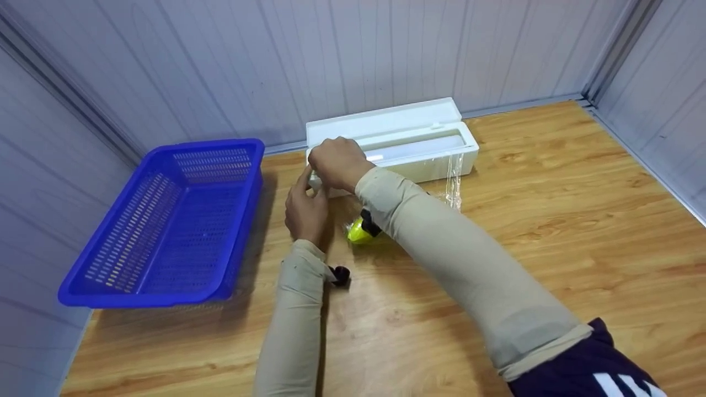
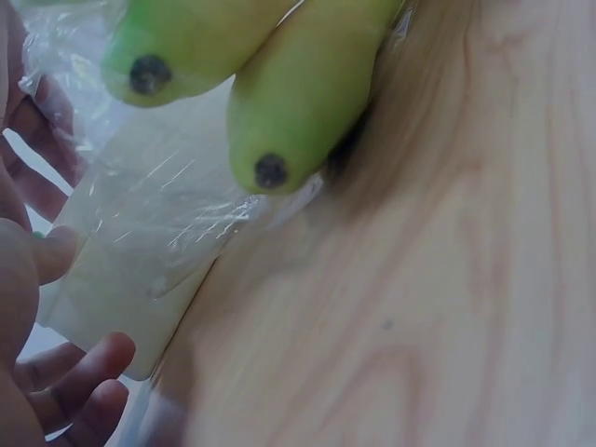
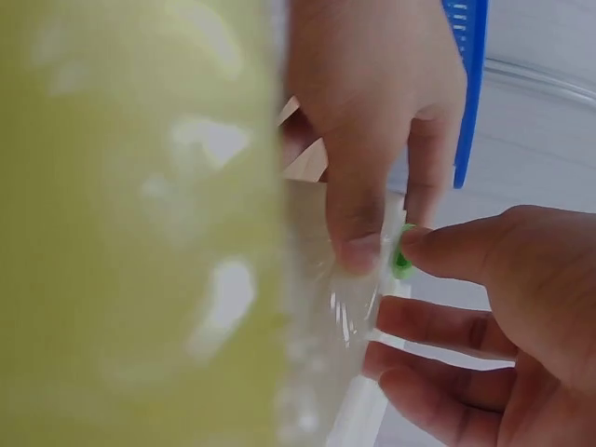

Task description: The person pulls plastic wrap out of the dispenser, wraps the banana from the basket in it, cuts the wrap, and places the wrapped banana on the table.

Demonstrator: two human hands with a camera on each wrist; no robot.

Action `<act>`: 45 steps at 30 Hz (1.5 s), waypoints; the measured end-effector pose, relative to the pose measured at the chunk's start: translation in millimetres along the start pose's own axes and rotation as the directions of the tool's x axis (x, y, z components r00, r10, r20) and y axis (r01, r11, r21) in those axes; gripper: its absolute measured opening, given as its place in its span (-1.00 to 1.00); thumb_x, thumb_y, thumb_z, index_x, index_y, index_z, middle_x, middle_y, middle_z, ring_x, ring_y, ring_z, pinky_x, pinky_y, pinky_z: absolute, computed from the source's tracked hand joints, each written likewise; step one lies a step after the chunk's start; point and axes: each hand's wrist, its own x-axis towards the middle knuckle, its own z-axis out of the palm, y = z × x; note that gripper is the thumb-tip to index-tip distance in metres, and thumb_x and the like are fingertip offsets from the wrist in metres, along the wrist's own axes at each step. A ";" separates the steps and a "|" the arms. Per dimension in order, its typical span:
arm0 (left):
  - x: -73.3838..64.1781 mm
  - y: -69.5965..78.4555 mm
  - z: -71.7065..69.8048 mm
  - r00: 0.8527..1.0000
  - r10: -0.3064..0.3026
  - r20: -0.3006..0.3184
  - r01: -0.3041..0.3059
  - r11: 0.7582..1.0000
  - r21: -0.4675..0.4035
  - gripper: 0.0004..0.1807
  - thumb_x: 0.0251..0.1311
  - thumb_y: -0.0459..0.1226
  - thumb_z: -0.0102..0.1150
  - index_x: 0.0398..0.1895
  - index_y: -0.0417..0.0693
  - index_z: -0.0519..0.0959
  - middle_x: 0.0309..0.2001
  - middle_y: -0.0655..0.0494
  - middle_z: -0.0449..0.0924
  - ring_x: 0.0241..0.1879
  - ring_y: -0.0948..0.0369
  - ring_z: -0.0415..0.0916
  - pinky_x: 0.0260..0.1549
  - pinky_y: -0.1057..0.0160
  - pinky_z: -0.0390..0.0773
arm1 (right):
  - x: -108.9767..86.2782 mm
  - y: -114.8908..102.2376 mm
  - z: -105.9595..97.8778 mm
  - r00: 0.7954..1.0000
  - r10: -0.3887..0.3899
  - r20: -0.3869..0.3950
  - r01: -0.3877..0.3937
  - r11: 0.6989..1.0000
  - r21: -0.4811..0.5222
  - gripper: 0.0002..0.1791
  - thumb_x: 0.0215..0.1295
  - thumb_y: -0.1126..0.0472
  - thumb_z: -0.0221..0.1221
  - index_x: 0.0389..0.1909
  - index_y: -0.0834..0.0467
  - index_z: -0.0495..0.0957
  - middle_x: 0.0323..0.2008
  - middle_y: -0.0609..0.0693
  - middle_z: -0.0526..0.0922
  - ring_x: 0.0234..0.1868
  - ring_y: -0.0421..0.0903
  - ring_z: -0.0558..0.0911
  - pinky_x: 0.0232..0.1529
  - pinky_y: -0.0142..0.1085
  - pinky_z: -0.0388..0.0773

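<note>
A white cling film dispenser [image 1: 411, 171] stands against the back wall, its lid [image 1: 386, 122] raised and a film roll [image 1: 416, 148] inside. My left hand [image 1: 306, 212] grips the dispenser's left end, thumb on the film-covered front. My right hand [image 1: 339, 162] is at the same end, where its thumb and fingers pinch a small green slider [image 3: 403, 253] on the edge. Clear film [image 1: 453, 179] hangs from the dispenser's front toward yellow-green bananas [image 2: 303, 102], which lie on the table against the film. The right forearm mostly hides them in the head view.
A blue perforated plastic basket [image 1: 207, 242] sits left of my hands on the wood-grain table [image 1: 551, 231]. Pale panel walls [image 1: 358, 60] enclose the table at the back and both sides. Dark camera mounts [image 1: 341, 275] are strapped to the sleeved wrists.
</note>
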 end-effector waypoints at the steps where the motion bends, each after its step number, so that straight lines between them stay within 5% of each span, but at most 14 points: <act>1: 0.4 0.1 0.0 1.000 -0.002 0.003 0.002 1.000 0.001 -0.46 0.30 0.07 0.25 0.35 0.50 0.46 0.09 0.18 0.62 0.08 0.09 0.54 -0.08 -0.07 0.52 | 0.0 0.4 0.3 1.000 0.007 -0.004 -0.007 1.000 0.001 -0.82 0.37 0.24 0.14 -0.17 0.06 0.73 -0.24 0.01 0.73 -0.23 0.06 0.67 -0.21 -0.06 0.65; 10: -0.1 -0.2 -2.0 1.000 -0.006 0.027 0.006 1.000 0.014 -0.46 0.31 0.10 0.23 0.37 0.54 0.44 0.03 0.18 0.65 -0.01 0.11 0.57 -0.15 -0.06 0.53 | 1.7 -1.5 5.6 1.000 0.027 -0.010 -0.028 0.998 -0.052 -0.82 0.21 0.22 0.31 -0.17 0.09 0.71 -0.23 0.04 0.74 -0.22 0.03 0.68 -0.17 -0.07 0.66; 15: 1.5 -0.5 -4.0 1.000 0.000 0.022 -0.001 1.000 0.024 -0.46 0.33 0.09 0.21 0.37 0.53 0.43 0.00 0.19 0.69 -0.01 0.09 0.59 -0.17 -0.04 0.54 | 2.4 -2.8 5.7 0.999 0.039 -0.022 -0.040 0.998 -0.052 -0.84 0.29 0.26 0.24 -0.17 0.16 0.71 -0.23 0.09 0.74 -0.22 0.02 0.69 -0.16 -0.08 0.67; 24: 1.6 -0.2 -5.9 0.999 -0.039 0.032 0.039 0.999 0.020 -0.42 0.26 0.21 0.21 0.37 0.61 0.41 0.03 0.19 0.67 -0.03 0.13 0.58 -0.13 -0.03 0.52 | 0.8 0.7 5.9 0.998 0.054 -0.017 -0.054 0.999 0.008 -0.85 0.36 0.34 0.16 -0.18 0.21 0.69 -0.22 0.10 0.72 -0.19 0.03 0.69 -0.16 -0.13 0.66; 37: 1.4 0.6 -4.3 0.999 -0.030 0.028 0.030 1.000 -0.004 -0.40 0.26 0.14 0.24 0.39 0.52 0.42 0.05 0.15 0.65 0.01 0.14 0.57 -0.12 -0.04 0.52 | -6.8 3.0 2.1 0.998 0.057 -0.005 -0.056 0.997 0.051 -0.83 0.35 0.34 0.16 -0.12 0.24 0.67 -0.15 0.14 0.68 -0.15 0.04 0.67 -0.08 -0.16 0.63; 45: 2.4 2.2 -3.0 0.997 -0.061 0.045 0.063 0.997 -0.050 -0.44 0.30 0.16 0.06 0.39 0.49 0.42 0.11 0.17 0.62 0.08 0.14 0.52 -0.03 -0.05 0.48 | -6.1 6.6 2.1 0.997 0.069 -0.039 -0.065 0.994 0.089 -0.84 0.32 0.32 0.19 -0.16 0.25 0.69 -0.18 0.16 0.71 -0.17 0.06 0.69 -0.13 -0.14 0.64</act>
